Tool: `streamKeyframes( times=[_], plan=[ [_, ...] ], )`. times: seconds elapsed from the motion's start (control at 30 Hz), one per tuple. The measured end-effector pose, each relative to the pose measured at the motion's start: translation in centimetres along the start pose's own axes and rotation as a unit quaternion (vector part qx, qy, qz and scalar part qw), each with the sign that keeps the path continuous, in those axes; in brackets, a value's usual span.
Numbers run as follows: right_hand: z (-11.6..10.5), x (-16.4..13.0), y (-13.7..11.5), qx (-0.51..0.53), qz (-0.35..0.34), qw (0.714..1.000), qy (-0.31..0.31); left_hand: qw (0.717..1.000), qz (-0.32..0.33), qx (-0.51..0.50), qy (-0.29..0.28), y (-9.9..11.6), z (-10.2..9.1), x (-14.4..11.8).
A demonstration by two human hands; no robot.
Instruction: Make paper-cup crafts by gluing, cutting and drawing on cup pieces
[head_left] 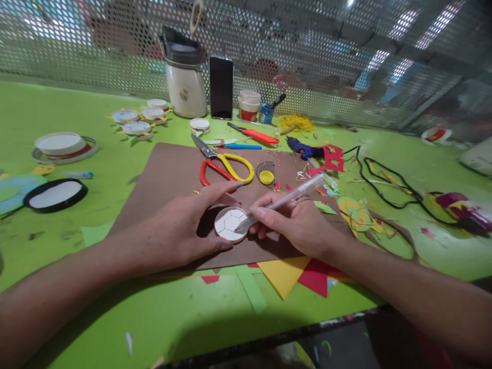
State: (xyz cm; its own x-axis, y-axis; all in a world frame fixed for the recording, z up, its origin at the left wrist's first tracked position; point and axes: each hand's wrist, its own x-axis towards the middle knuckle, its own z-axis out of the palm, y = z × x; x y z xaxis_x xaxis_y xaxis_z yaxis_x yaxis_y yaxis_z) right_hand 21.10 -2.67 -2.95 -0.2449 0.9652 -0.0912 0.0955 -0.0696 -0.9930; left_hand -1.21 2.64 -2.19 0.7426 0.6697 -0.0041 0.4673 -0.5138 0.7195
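While the left hand [180, 230] curls around the white round lid [230, 224], thumb and fingers steadying its rim, the lid rests on the brown card sheet [169, 174]. Hexagon lines show on the lid's face. Right hand [298, 223] is closed on a clear-barrelled pen [282, 201], tip touching the lid's right edge. Beyond the lid: red-and-yellow scissors [225, 169], small yellow cap [266, 177]. Nearer than the lid: yellow and red paper triangles [286, 274].

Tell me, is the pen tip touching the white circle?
Touching. In the head view, the pen in the right hand meets the white circle at its right edge, no gap showing.
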Motion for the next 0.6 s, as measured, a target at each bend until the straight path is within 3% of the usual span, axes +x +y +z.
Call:
streamKeyframes(
  times=[0.6],
  plan=[
    [-0.14, -0.02, -0.13, -0.032, 0.0, 0.999, -0.01, 1.0, 0.004, 0.007, 0.007, -0.12, 0.11, -0.06]
  ],
)
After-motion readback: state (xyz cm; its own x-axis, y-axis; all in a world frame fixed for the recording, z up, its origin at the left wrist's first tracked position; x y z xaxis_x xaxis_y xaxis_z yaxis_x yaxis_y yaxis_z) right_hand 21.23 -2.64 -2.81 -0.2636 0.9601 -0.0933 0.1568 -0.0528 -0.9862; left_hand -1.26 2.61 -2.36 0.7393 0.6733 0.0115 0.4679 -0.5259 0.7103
